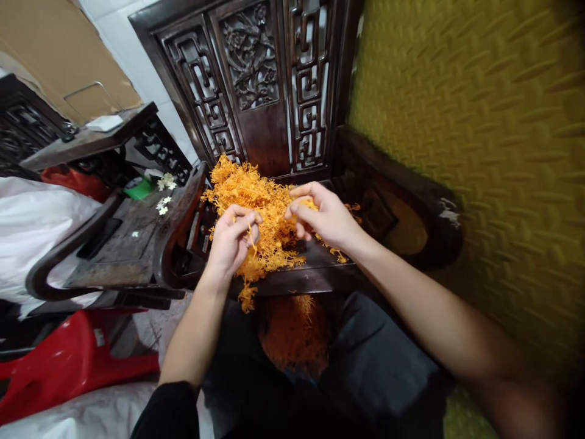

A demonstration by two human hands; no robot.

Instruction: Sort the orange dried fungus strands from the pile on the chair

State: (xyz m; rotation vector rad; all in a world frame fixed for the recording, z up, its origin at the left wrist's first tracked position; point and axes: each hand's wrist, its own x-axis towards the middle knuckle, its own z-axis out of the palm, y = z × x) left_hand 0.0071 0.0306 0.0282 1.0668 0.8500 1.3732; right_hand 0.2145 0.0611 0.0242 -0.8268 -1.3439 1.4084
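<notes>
A tangled heap of orange, frilly strands lies on the seat of a dark carved wooden chair, with some strands hanging over its front edge. My left hand is over the left side of the heap, thumb and fingers pinched on a thin orange strand. Above the heap's right side is my right hand, its fingers curled toward the thumb; whatever is between the fingertips, if anything, is too small to make out. More orange strands show below the seat, between my knees.
Behind the heap rises the chair's carved back. To the left, a second wooden chair holds small white pieces and a green roll. A red plastic stool and white sacks stand farther left. Yellow textured material covers the right.
</notes>
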